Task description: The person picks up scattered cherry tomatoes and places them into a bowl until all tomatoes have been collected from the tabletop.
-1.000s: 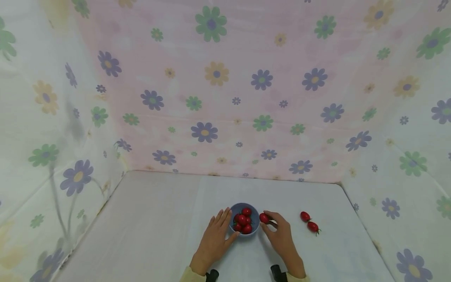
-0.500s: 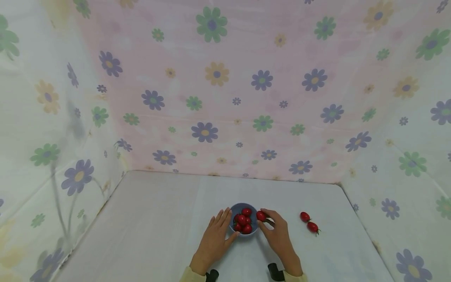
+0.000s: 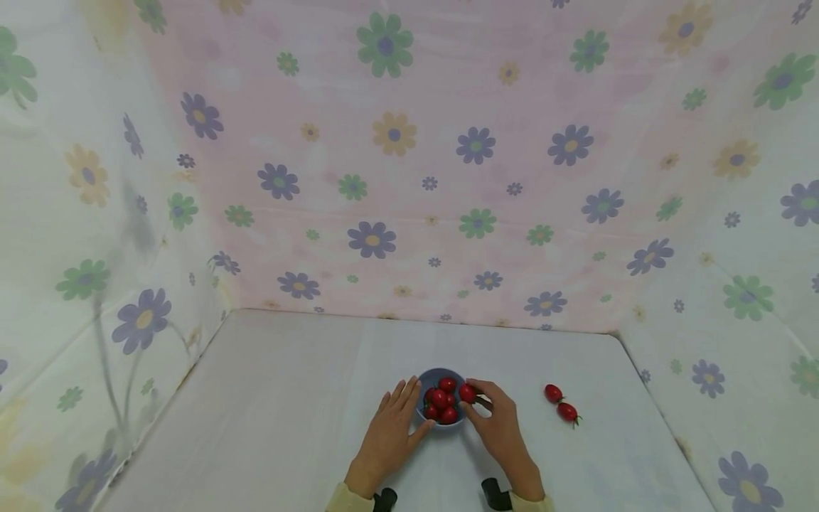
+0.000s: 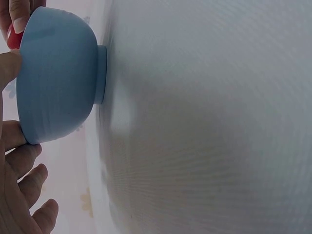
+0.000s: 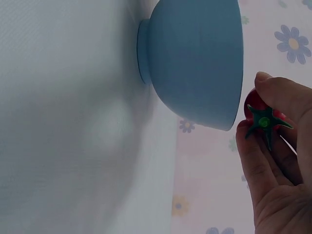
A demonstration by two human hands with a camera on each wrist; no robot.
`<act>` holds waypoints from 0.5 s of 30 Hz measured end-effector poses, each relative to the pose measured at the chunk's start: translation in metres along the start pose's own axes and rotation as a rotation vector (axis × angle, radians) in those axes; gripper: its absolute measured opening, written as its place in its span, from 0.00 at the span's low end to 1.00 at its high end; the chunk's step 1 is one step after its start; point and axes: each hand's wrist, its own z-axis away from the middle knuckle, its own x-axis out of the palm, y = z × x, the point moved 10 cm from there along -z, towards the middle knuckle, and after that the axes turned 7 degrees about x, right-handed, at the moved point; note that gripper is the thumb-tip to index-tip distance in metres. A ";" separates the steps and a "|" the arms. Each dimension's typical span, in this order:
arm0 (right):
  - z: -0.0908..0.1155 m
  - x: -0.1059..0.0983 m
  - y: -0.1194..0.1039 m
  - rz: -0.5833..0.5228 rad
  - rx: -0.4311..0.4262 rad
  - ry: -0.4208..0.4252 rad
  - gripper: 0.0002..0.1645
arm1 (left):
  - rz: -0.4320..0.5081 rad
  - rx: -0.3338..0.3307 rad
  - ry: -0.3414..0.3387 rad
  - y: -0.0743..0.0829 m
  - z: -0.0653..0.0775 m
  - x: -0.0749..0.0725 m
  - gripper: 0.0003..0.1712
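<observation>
The round blue bowl (image 4: 61,75) is touched by the straight-fingered left hand (image 3: 390,435) (apparently for steadiness); a glossy red tomato (image 3: 468,393) is pinched by the right hand (image 3: 502,428).

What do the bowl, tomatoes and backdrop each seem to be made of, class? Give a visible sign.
Bowl: plastic or ceramic, satin; smooth, evenly blue wall. Can't tell which.
Tomatoes: real or moulded plastic, glossy; bright highlights on red skins.
Backdrop: probably printed cloth, matte; faint creases.
</observation>
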 end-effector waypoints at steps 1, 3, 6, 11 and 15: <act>0.000 0.001 -0.001 0.000 -0.012 0.002 0.27 | 0.001 -0.001 -0.001 0.000 0.000 0.000 0.43; 0.001 0.002 -0.003 0.002 -0.037 0.004 0.28 | 0.004 -0.002 -0.002 0.001 0.000 -0.001 0.43; 0.001 0.003 -0.005 0.005 -0.065 0.007 0.29 | 0.009 -0.005 -0.007 0.001 0.000 -0.001 0.43; 0.000 0.006 -0.003 0.002 -0.045 -0.001 0.29 | 0.022 -0.003 -0.003 0.001 0.000 0.000 0.43; -0.001 0.009 -0.001 0.004 -0.004 -0.029 0.28 | 0.028 -0.009 -0.008 -0.002 0.000 0.002 0.44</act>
